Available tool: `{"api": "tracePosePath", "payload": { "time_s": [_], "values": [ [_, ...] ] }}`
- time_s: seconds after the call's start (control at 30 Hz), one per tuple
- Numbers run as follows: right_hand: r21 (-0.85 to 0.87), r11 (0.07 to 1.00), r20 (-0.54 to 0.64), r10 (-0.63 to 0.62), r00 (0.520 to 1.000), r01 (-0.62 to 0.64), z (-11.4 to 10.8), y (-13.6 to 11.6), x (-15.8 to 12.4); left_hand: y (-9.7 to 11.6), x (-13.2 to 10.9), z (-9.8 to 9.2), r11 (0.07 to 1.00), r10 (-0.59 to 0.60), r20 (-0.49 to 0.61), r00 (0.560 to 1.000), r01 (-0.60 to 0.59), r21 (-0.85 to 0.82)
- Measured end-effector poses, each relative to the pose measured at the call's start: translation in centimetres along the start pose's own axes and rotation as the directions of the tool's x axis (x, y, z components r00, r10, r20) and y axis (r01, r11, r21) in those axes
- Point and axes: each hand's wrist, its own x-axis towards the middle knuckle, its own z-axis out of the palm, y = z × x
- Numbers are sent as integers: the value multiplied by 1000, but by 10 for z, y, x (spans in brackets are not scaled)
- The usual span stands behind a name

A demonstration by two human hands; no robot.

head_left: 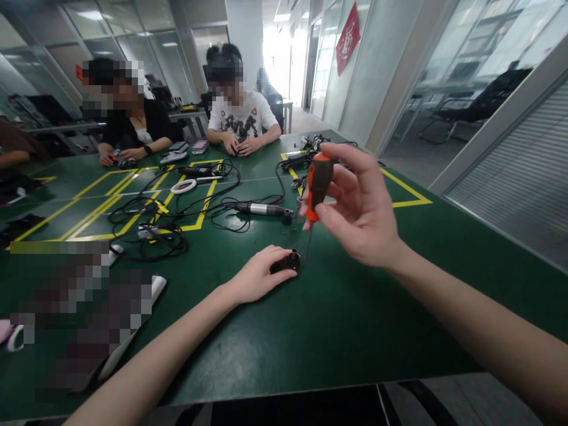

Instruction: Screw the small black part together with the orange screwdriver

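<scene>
My right hand is closed around an orange and black screwdriver, held upright with its thin shaft pointing down towards the table. Just below the tip, my left hand rests on the green table and grips a small black part with a round socket on top. The screwdriver tip hovers just right of that part. Whether tip and part touch I cannot tell.
A silver and black cylindrical tool with tangled black cables lies beyond my hands. A white ring lies on yellow tape lines. Two people sit at the far side, hands on the table. A blurred-out patch covers the near left.
</scene>
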Motion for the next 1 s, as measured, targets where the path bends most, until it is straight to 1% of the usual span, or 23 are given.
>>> {"api": "tracePosePath", "payload": {
  "time_s": [0.07,0.13,0.2,0.47,0.7,0.87,1.0],
  "values": [
    [-14,1000,76,-21,997,22,9,4,-2,-1,3,3,1000,15,-7,1000,-15,5],
    [-14,998,110,-52,993,54,14,10,-5,-2,4,5,999,32,-19,999,-32,13],
    [-13,998,113,-61,992,63,15,15,-7,-2,3,5,999,41,-24,999,-41,22],
    [-65,998,163,-12,987,23,14,23,-9,2,-1,4,999,46,-18,999,-46,-2],
    [-52,999,150,-9,989,17,13,24,-11,1,-1,1,999,49,0,999,-49,-18],
    [-81,995,172,-43,984,57,11,25,-12,-1,-1,0,997,56,10,998,-56,-61],
    [-63,996,167,-54,985,65,10,23,-11,-1,-1,0,997,36,10,999,-35,-70]
  ]
}}
